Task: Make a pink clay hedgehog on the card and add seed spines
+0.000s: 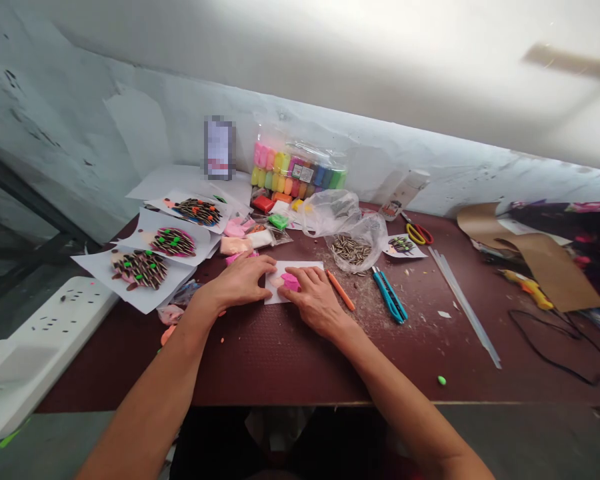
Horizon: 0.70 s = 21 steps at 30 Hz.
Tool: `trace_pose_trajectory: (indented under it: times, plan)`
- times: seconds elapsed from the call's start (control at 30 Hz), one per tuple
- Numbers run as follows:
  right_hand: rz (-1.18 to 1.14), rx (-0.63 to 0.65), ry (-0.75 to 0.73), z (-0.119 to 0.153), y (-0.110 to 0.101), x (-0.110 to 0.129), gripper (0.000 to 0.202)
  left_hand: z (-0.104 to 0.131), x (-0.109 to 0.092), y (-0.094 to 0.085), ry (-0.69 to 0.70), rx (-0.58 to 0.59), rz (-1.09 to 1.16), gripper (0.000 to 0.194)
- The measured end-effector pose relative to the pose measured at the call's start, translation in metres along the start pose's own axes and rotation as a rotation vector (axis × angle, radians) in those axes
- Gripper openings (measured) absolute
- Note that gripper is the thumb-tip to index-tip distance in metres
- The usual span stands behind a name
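Note:
A small white paper card (307, 265) lies on the table with a flat pink and pale peach piece of modelling clay (291, 283) on it. My left hand (241, 283) rests at the card's left edge, thumb and fingers apart. From the other side my right hand (314, 300) reaches over the card, its spread fingertips touching the pink clay and covering part of it. Beside that hand lies an orange clay tool (341, 291). Blocks of peach clay (236, 247) and pink clay (237, 227) sit just beyond my left hand.
White sheets with spiky seed-covered figures (140, 269) lie left, near a power strip (55, 340). Behind are a bag of coloured clay (297, 170) and a bag of striped seeds (351, 250). A teal cutter (390, 295), scissors (419, 233), glue sticks (465, 307) and glue gun (527, 289) lie right.

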State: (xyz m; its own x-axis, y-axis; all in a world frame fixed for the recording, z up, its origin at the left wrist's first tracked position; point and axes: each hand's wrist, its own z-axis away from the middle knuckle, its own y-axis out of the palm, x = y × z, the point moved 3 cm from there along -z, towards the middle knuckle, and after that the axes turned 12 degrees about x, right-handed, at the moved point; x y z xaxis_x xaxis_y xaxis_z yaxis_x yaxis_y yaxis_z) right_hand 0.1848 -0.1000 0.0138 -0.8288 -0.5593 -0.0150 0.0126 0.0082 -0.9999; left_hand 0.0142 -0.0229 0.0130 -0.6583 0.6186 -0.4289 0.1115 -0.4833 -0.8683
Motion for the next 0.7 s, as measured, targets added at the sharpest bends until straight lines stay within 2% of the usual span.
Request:
trace_pose_trajectory:
  times: [0.43,0.7]
  plan:
    - [0.009,-0.042,-0.003,0.0011,0.003,-0.0007,0.027,0.0027,-0.0068,-0.0057,-0.04,0.052,-0.012,0.044]
    - [-0.031,-0.054,0.043,0.0044,0.0039,-0.0042,0.035,0.0025,-0.0065,-0.0055,-0.045,0.059,0.005,0.045]
